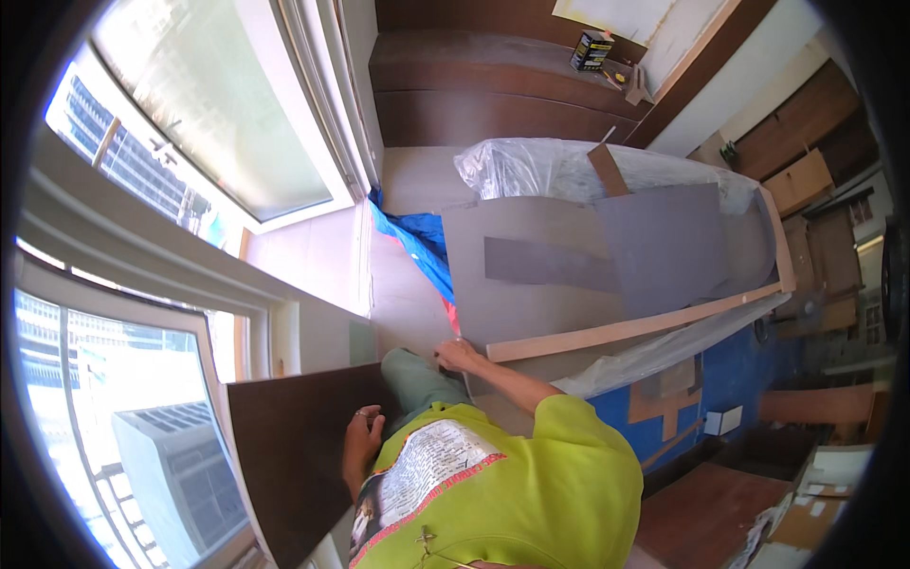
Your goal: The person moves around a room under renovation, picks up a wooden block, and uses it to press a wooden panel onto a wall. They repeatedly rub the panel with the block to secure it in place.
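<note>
My right hand [459,356] reaches forward with its fingers closed at the red-edged corner of a blue tarp [424,239]. The tarp stretches in a narrow strip from beside the window frame to that hand, along the near end of a grey-covered flat surface [531,223]. My left hand [362,442] is low by my side, in front of a dark brown board [294,455]. Its fingers are loosely bent and apart, with nothing visible in them. My bent knee, in green trousers [417,379], lies between the hands.
Open windows [218,104] line the left, with an air-conditioning unit [175,474] outside. Clear plastic sheeting [531,166] and a wooden strip [645,322] edge the grey surface. A black box [591,50] stands on a brown ledge. Blue floor covering [607,417] lies to the right.
</note>
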`<act>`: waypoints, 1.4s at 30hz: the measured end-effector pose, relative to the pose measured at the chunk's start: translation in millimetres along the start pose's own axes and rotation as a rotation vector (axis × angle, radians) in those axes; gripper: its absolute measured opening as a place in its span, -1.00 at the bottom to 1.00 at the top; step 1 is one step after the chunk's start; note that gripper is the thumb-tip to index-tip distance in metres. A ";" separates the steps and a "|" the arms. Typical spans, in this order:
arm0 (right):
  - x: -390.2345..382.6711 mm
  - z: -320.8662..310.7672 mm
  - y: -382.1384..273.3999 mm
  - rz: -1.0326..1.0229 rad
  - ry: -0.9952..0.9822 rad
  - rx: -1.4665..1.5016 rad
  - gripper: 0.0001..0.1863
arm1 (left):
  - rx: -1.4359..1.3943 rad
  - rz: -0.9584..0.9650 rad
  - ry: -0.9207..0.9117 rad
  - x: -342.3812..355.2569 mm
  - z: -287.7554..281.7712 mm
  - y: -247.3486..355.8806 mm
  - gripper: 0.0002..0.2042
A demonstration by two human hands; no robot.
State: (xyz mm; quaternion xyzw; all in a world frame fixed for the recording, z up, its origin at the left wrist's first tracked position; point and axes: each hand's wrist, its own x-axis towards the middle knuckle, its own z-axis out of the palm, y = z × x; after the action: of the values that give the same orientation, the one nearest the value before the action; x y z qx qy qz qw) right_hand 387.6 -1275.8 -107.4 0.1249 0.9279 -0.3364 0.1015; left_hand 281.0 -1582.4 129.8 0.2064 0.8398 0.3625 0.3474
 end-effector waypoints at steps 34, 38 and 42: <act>407.8 -343.2 117.2 0.337 0.302 0.434 -0.60 | 0.168 0.452 -0.168 640.3 -154.9 197.2 -0.76; 471.9 -353.3 124.0 0.267 0.228 0.525 -0.59 | 0.211 0.566 -0.254 718.0 -144.0 244.6 -0.75; 551.4 -385.6 161.4 0.088 0.077 0.508 -0.54 | 0.313 0.571 -0.353 808.4 -120.8 301.4 -0.74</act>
State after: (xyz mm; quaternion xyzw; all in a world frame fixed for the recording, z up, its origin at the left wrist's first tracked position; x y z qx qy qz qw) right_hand -127.1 -815.3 -63.9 0.1993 0.8104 -0.5490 0.0458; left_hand -323.3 -958.3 65.7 0.5424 0.7208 0.2708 0.3359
